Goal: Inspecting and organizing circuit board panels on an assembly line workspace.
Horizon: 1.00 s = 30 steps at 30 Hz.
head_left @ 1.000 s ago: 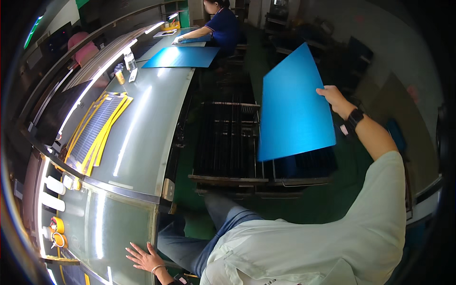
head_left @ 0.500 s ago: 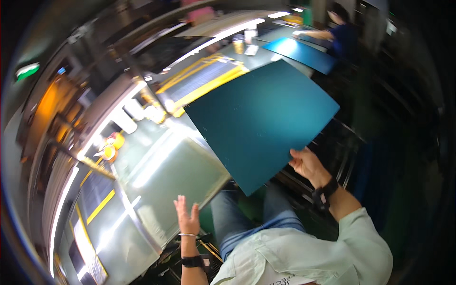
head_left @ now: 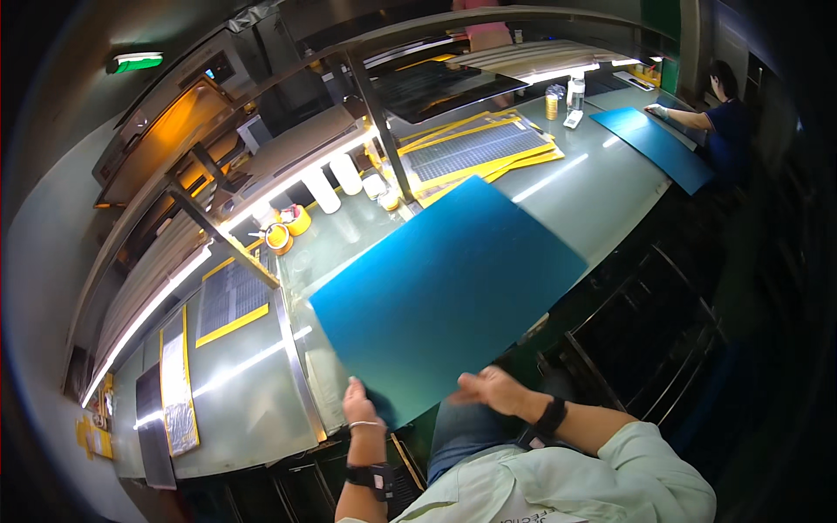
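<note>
A large, thin blue sheet (head_left: pixel 453 288), rectangular and smooth, slants over the front of the worktable before me. My left hand (head_left: pixel 362 408) is at its near left corner, closed about the left edge, with part of the fingers hidden. My right hand (head_left: pixel 499 390) meets the near edge, a little right of that corner. Motion smears its fingertips, so whether they grip the edge or only touch it is unclear. The sheet's near edge reaches over my lap.
The greenish worktable (head_left: pixel 349 240) bears tape rolls (head_left: pixel 279 237), white rolls (head_left: pixel 322 191) and yellow-edged dark panels (head_left: pixel 475 152). A metal post (head_left: pixel 377 122) rises behind the sheet. At far right a person (head_left: pixel 731 131) handles another blue sheet (head_left: pixel 649 146). Dark metal frames (head_left: pixel 645 322) stand at right.
The blue sheet has moved left and toward me, and the left hand has come onto its corner. My right hand has shifted left along the near edge. The view has turned right.
</note>
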Each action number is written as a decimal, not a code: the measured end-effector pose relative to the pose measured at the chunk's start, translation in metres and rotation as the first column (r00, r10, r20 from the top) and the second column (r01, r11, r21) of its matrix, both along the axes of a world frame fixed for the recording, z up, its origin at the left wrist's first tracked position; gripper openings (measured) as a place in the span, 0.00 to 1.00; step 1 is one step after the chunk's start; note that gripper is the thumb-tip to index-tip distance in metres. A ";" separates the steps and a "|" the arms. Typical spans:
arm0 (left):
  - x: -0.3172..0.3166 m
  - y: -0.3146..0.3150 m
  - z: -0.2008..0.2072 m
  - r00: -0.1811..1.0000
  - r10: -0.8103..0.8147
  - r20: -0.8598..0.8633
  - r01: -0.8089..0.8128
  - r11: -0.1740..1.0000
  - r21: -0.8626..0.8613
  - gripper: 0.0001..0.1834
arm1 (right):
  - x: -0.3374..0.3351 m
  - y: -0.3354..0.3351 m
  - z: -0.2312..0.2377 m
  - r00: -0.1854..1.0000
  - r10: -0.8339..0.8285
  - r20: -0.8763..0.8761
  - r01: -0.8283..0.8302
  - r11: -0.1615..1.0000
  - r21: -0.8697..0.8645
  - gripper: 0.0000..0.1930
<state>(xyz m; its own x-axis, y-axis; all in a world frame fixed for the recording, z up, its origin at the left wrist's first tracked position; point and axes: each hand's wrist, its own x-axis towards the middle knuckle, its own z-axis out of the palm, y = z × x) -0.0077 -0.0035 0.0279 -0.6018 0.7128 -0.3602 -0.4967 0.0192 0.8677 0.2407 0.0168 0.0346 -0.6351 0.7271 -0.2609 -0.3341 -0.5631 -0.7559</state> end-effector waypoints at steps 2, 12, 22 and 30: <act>-0.054 -0.006 -0.032 0.982 -0.037 -0.186 0.031 0.999 -0.037 0.15 | 0.002 -0.006 0.003 0.946 0.311 0.093 -0.314 0.949 0.028 0.16; -0.173 -0.035 -0.077 0.747 -0.173 -0.642 -0.104 0.923 -0.370 0.19 | 0.143 0.220 0.111 0.826 -0.385 0.411 0.236 0.900 0.368 0.13; -0.172 -0.049 -0.075 0.628 -0.281 -0.725 -0.069 0.909 -0.412 0.19 | 0.061 0.431 0.167 0.808 -0.588 -0.023 0.566 0.765 0.308 0.46; -0.180 -0.050 -0.089 0.626 -0.262 -0.735 -0.056 0.925 -0.377 0.18 | 0.055 0.440 0.152 0.719 -0.581 -0.381 0.661 0.741 0.118 0.10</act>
